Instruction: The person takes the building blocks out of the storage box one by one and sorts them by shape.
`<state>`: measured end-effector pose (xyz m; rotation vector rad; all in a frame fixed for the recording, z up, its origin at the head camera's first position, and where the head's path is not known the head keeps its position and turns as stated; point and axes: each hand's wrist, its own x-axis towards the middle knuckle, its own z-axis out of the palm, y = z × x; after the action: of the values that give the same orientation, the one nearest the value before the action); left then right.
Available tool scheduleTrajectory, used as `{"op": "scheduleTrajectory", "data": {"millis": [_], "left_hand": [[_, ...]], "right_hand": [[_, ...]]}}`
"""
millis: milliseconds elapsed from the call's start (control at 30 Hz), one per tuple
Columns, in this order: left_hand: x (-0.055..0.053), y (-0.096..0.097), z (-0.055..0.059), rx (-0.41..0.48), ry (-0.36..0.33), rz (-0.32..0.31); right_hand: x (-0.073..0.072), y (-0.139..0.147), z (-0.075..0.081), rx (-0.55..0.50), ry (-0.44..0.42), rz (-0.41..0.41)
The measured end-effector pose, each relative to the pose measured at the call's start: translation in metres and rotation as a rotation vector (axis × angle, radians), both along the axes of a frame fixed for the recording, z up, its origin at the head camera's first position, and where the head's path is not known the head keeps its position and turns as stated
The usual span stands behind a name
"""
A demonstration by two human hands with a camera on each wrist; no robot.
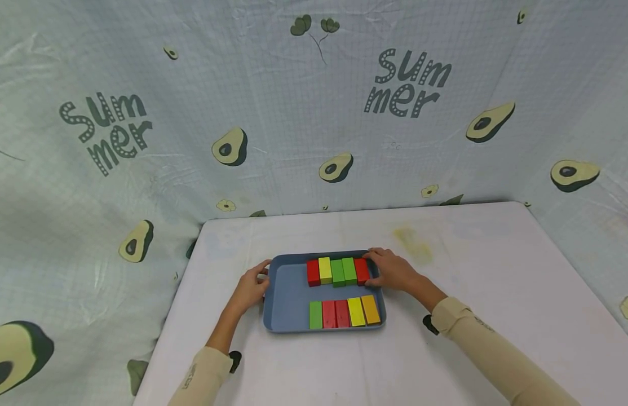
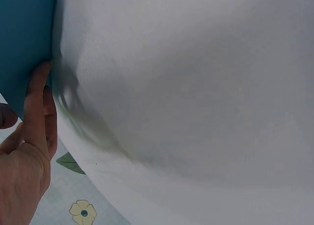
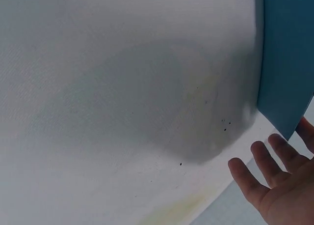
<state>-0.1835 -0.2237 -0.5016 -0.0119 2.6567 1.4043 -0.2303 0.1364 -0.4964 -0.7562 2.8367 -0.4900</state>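
Note:
A blue-grey tray (image 1: 293,331) lies on the table with two rows of coloured rectangular blocks. My left hand (image 1: 251,288) holds the tray's left rim; the left wrist view shows its fingers (image 2: 37,99) against the tray wall. At the far right corner, my right hand (image 1: 395,269) pinches the red block (image 1: 362,272) ending the far row, thumb at its near end. The other fingers (image 3: 248,178) are spread outside the tray. Left of that block stand two green blocks (image 1: 349,271), a yellow block (image 1: 325,270) and another red block (image 1: 313,273).
The tray's near row has a green block (image 1: 315,315), two red blocks (image 1: 329,314), a yellow block (image 1: 356,312) and a slightly tilted orange block (image 1: 371,309). A white cloth covers the table (image 1: 304,372). Behind it hangs an avocado-print curtain (image 1: 283,113).

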Motion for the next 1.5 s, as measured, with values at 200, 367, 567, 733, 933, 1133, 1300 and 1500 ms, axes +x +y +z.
{"op": "scheduleTrajectory", "data": {"millis": [200,367,567,733,933,1133,1300,1500], "left_hand": [[0.0,0.001,0.001,0.013,-0.006,0.008],[-0.001,0.001,0.0,0.015,-0.015,0.011],[-0.002,-0.001,-0.001,0.03,-0.025,0.014],[-0.001,-0.001,-0.002,0.034,-0.025,0.015],[-0.001,-0.001,-0.002,0.046,-0.04,0.021],[0.0,-0.002,-0.003,0.053,-0.037,0.02],[0.001,0.0,-0.002,0.046,-0.029,0.027],[0.001,0.001,-0.001,0.044,-0.017,0.02]], "right_hand": [[0.001,0.001,0.0,-0.015,0.024,0.002],[0.0,0.002,-0.002,-0.038,0.062,-0.001],[-0.001,0.002,-0.001,-0.079,0.071,-0.035],[-0.004,0.003,0.001,-0.144,0.033,-0.098],[-0.004,0.006,0.0,-0.236,0.002,-0.116],[-0.003,0.009,0.001,-0.258,-0.021,-0.118],[-0.003,0.014,0.001,-0.275,-0.035,-0.124],[-0.005,0.02,-0.001,-0.305,-0.075,-0.151]]}}
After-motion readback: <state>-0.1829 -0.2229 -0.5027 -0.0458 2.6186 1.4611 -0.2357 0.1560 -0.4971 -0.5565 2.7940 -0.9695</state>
